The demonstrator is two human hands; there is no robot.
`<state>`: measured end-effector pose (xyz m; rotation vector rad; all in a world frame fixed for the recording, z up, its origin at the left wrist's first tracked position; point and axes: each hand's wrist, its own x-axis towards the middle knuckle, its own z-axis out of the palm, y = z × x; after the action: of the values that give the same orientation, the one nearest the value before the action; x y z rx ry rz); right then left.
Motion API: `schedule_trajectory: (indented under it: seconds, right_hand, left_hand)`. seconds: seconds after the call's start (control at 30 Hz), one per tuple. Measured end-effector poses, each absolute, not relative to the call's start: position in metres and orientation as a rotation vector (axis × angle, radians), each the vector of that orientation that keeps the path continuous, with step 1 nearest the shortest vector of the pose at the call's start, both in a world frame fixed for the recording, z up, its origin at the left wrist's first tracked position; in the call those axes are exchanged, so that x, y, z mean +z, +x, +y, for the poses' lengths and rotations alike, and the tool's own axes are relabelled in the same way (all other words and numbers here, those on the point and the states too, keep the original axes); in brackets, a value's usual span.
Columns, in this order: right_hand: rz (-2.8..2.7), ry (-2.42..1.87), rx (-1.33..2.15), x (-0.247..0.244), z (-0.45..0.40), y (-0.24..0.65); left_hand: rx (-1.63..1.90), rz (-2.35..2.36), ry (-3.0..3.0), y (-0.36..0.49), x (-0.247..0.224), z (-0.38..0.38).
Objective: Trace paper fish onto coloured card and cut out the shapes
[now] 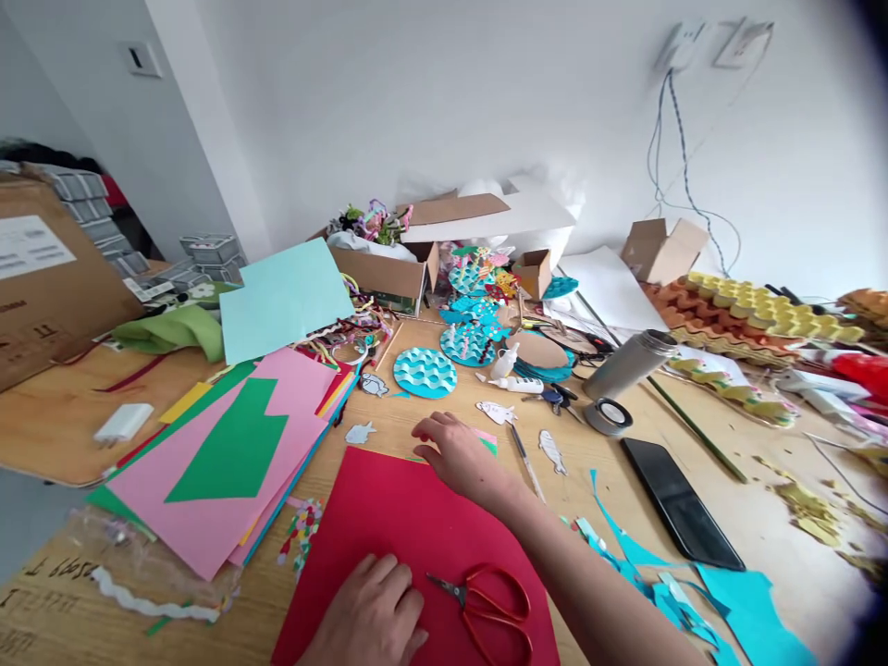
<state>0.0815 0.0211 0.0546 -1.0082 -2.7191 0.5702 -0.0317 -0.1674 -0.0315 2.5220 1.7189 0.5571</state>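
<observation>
Left hand (369, 609) low, right hand (456, 458) at the far edge of the red sheet (399, 509)

And here we are at the crowded table (315, 462), the red sheet right in front of the person, its near edge cut off by the bottom of the view. The left hand lies on it with fingers curled, palm down; whatever might be under that palm is hidden, so I can't tell whether it grips anything. Its wrist runs out of sight. Just beside it, the red-handled scissors (486, 606) lie on the sheet, the lower loop close to the bottom edge.

Up at the far edge, the right hand has its fingers bent, thumb and fingertips apart, nothing visible between them. Touching the paper or just above it? From here, I can't say. A pink-and-green strip (487, 443) peeks out beside that hand, the rest covered. The forearm slants across the sheet's right side, and a slim pen (527, 465) runs down towards it.

Beyond, paper fish (552, 451) are scattered near a white glue bottle (522, 385). The heap in the cardboard box (385, 274) is a tangle, tough to sort out. Down at the right, teal scraps (753, 606) slip out of view below the dark phone (684, 502).
</observation>
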Motion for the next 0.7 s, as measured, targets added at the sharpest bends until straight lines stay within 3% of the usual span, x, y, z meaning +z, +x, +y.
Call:
schedule_trajectory:
  seconds: [0.3, 0.7]
  right_hand:
    - [-2.828, -0.885, 0.564, 0.023, 0.037, -0.002]
    - [-2.656, -1.404, 0.437, 0.013, 0.085, -0.039]
  left_hand:
    - [0.658, 1.680, 2.674, -0.034, -0.043, -0.160]
    - [1.096, 1.780, 2.758, -0.028, -0.045, -0.150]
